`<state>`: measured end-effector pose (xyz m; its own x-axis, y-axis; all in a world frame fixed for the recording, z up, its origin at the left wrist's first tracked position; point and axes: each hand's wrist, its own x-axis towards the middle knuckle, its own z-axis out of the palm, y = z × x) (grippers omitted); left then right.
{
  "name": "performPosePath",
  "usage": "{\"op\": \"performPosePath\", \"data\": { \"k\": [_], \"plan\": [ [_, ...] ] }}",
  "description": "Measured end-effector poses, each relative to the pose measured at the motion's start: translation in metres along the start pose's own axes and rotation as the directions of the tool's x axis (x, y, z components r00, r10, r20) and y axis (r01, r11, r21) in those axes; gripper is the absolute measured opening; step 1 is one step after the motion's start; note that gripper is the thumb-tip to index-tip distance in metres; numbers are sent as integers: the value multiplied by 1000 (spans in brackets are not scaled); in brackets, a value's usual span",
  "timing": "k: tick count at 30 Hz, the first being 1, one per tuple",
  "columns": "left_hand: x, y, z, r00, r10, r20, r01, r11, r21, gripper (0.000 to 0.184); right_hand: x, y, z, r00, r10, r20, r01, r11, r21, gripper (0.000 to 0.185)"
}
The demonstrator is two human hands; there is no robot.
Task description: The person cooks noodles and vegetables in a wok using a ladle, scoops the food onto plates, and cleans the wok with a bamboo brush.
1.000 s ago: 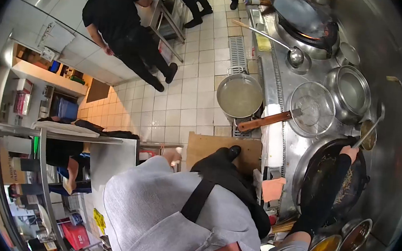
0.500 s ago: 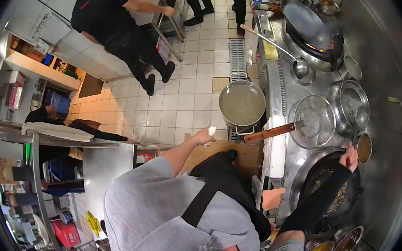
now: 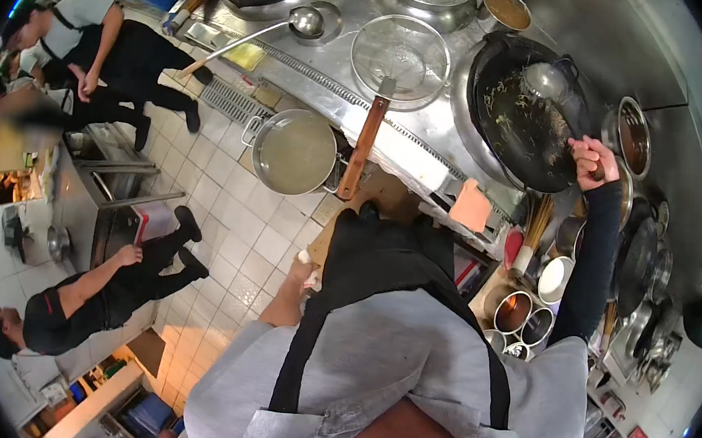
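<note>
My right hand point(image 3: 593, 162) is closed over the near rim of a black wok point(image 3: 502, 141), around the handle of a ladle. The ladle's round metal bowl point(image 3: 546, 81) rests in the far part of the wok, where pale shreds and brown bits lie in dark liquid. Most of the handle is hard to see. Low by my left side, my left hand point(image 3: 298, 286) is closed on a small bunched white cloth point(image 3: 305, 257), showing at the top of the fist.
Left of the wok, a wire strainer point(image 3: 400, 63) has its wooden handle sticking out past the counter edge. A large pot of cloudy liquid point(image 3: 294, 153) stands before the counter. Sauce containers point(image 3: 633, 136) and tins point(image 3: 514, 311) are at right. Several people work at left.
My body and view have turned to the right. My right hand has moved from beside a sauce container to the wok's rim, and the ladle bowl now shows inside the wok.
</note>
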<state>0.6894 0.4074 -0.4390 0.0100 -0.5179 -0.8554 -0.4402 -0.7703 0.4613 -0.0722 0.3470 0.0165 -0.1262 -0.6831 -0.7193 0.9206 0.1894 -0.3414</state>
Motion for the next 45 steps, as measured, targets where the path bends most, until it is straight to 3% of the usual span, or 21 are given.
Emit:
{"op": "performPosePath", "data": {
  "k": [2, 4, 6, 8, 10, 11, 12, 14, 16, 18, 22, 23, 24, 25, 26, 27, 30, 37, 39, 43, 45],
  "plan": [
    [17, -4, -4, 999, -14, 51, 14, 1000, -9, 43, 6, 3, -35, 998, 24, -50, -32, 984, -176, 19],
    [-1, 47, -14, 992, -102, 69, 104, 994, -24, 41, 11, 35, -44, 944, -263, -200, 106, 814, -571, 17],
    [-31, 99, -16, 997, -73, -17, 71, 992, -101, 35, 34, 67, -56, 780, -594, -198, -91, 205, -974, 25],
    [-32, 123, -19, 995, -66, -70, 51, 978, -202, 33, 80, 99, -78, 422, -866, 268, -284, -407, -868, 38],
    [-24, 138, -26, 1000, -13, -19, 10, 985, -174, 32, 102, 132, -29, 363, -900, 240, -75, -285, -956, 43],
    [-23, 144, -28, 1000, 14, -11, -16, 981, -191, 32, 142, 136, -27, 281, -884, 374, 205, -326, -923, 41],
    [-22, 147, -30, 999, 40, -4, -40, 978, -205, 31, 146, 149, 20, 590, -808, 10, 392, 276, -877, 40],
    [-38, 157, -30, 996, 62, -58, -76, 954, -289, 29, 195, 151, 60, 703, -701, 119, 615, 516, -596, 39],
    [-54, 160, -24, 988, 89, -130, -130, 927, -353, 28, 252, 141, 102, 636, -754, 163, 567, 314, -762, 13],
    [-72, 146, -18, 970, 118, -212, -194, 902, -385, 27, 317, 128, 126, 403, -852, 333, 275, -235, -932, 34],
    [-94, 74, -13, 965, 133, -225, -199, 932, -303, 22, 343, 121, 195, 578, -771, 267, 72, -277, -958, 33],
    [-122, 76, -8, 972, 56, -229, -108, 969, -224, 21, 380, 110, 196, 583, -773, 249, 129, -215, -968, 27],
    [-154, 83, -3, 973, -22, -231, -12, 989, -145, 22, 409, 84, 192, 881, -437, 183, 341, 319, -884, 21],
    [-167, 70, 2, 973, -39, -228, 21, 997, -78, 23, 433, 55, 182, 947, -8, 320, 202, 792, -576, 18],
    [-178, 57, 8, 973, -40, -229, 35, 999, -27, 23, 444, 42, 176, 749, 292, 595, -213, 956, -201, 19],
    [-183, 36, 14, 973, -23, -230, 29, 999, 23, 24, 369, 55, 200, 862, 164, 480, -269, 950, 158, 17],
    [-181, -6, 26, 974, 27, -226, -7, 996, 92, 25, 326, 65, 173, 803, 32, 595, -288, 895, 341, 15],
    [-80, -4, -6, 928, 310, -205, -278, 945, 171, 29, 167, 80, 85, 803, -188, 565, 60, 969, 238, 22],
    [-34, 46, -25, 952, 261, -160, -209, 936, 284, 29, 109, 75, 63, 844, -220, 490, 141, 971, 193, 22],
    [-15, 199, -24, 946, 272, -178, -324, 829, -456, 29, 26, 56, 23, 950, -166, 266, 153, 986, 71, 18],
    [2, 259, -17, 962, 273, 24, -180, 697, -694, 36, 8, 51, 8, 985, -118, 128, 108, 990, 87, 12]
  ]
}}
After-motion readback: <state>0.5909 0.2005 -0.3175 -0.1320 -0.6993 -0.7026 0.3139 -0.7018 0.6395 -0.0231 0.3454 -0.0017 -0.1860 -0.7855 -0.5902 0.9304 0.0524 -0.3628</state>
